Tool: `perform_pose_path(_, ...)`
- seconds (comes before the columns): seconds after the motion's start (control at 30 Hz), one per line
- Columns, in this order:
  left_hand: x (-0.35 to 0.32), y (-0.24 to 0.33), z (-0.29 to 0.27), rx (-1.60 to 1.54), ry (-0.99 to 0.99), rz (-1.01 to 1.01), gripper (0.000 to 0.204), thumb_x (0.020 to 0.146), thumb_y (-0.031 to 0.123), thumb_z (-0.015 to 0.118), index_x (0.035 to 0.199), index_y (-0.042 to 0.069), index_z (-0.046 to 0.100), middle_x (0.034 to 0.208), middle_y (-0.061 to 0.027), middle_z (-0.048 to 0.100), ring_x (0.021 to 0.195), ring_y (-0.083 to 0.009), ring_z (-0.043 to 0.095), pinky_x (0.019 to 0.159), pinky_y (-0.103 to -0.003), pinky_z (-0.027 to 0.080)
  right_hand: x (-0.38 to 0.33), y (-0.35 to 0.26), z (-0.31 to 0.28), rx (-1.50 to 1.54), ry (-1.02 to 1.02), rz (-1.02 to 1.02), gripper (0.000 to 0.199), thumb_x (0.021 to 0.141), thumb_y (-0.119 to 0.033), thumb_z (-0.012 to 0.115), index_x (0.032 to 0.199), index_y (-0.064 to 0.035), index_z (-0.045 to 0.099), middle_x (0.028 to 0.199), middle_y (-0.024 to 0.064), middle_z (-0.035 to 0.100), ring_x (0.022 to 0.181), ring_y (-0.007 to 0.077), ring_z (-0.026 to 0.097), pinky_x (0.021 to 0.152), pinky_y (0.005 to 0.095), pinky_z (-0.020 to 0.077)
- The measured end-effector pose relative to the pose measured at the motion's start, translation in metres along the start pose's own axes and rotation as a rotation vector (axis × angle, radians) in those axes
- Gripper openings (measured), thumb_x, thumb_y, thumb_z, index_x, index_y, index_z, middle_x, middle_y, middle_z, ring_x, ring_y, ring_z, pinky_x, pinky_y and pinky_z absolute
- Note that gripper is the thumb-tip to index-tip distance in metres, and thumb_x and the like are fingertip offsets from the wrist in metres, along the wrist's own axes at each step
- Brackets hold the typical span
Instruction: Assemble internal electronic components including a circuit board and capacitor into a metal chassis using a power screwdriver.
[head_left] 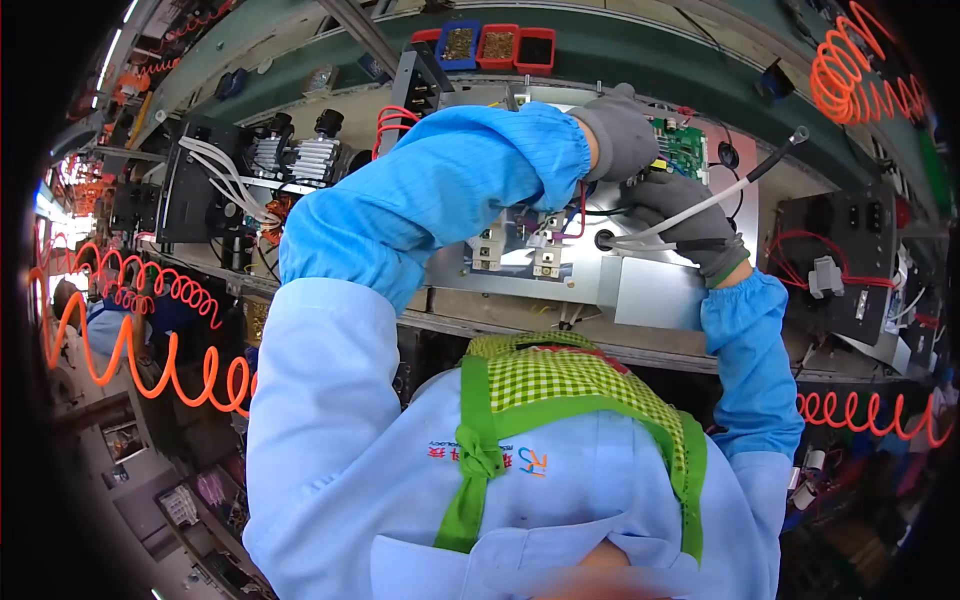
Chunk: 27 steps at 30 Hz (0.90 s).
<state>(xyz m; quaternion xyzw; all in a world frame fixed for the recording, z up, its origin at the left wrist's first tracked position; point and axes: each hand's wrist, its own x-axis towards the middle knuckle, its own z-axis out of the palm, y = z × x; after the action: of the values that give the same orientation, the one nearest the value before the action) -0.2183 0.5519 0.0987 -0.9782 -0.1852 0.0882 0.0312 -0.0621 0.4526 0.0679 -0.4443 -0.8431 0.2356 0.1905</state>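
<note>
My left hand (618,132), in a grey glove, reaches across to the left edge of a green circuit board (686,150). Its fingers curl downward, and whatever they hold is hidden beneath the hand. Just below it, my right hand (690,218), also gloved in grey, has its fingers bent in along the board's near edge; their tips are partly covered. A thick white cable (700,207) with a metal lug crosses over the right hand. Both hands are above a shiny metal panel (590,280) bearing pale terminal blocks (547,260) and thin wires.
Blue and red bins (497,46) of small parts line the back. Black units with wiring stand left (205,180) and right (840,260). Coiled orange air hoses hang at right (850,75) and left (130,350). The bench's front edge (500,325) runs before me.
</note>
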Motion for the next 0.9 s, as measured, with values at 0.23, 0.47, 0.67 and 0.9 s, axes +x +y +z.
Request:
perform_pose_path(0.23,-0.002,0.005,-0.005,0.044,0.022,0.032,0.014,0.075,0.013,0.060,0.077,0.019,0.072,0.071,-0.0055,0.068,0.073,-0.0242,0.066,0.097,-0.043,0.037,-0.002,0.000,-0.002,-0.016,0.073,-0.040,0.017,0.081,-0.016,0.062,0.093,-0.0040,0.066,0.084,0.0129,0.063,0.082,0.0317,0.060,0.073,0.0401,0.0478)
perform_pose_path(0.47,0.004,-0.002,0.004,0.005,0.034,0.066,0.013,0.073,0.012,0.061,0.076,0.018,0.072,0.069,-0.0063,0.067,0.071,-0.0256,0.067,0.097,-0.045,0.036,-0.015,0.012,-0.002,0.285,-0.051,-0.017,0.027,0.080,-0.019,0.066,0.099,0.0005,0.066,0.088,0.0159,0.067,0.081,0.0325,0.062,0.072,0.0397,0.0487)
perform_pose_path(0.67,-0.003,0.003,-0.001,0.024,0.051,0.044,0.015,0.073,0.009,0.060,0.074,0.018,0.071,0.068,-0.0067,0.067,0.070,-0.0266,0.066,0.108,-0.050,0.027,-0.006,0.003,-0.007,0.177,-0.169,0.080,0.027,0.081,-0.019,0.066,0.100,0.0005,0.066,0.089,0.0162,0.067,0.081,0.0323,0.062,0.072,0.0396,0.0491)
perform_pose_path(0.9,-0.001,0.004,0.006,0.043,0.042,0.042,0.016,0.074,0.007,0.059,0.071,0.019,0.070,0.064,-0.0068,0.064,0.066,-0.0261,0.066,0.113,-0.054,0.020,-0.011,0.000,-0.008,0.138,-0.088,0.030,0.026,0.080,-0.019,0.067,0.097,-0.0001,0.067,0.089,0.0159,0.068,0.081,0.0323,0.063,0.072,0.0387,0.0497)
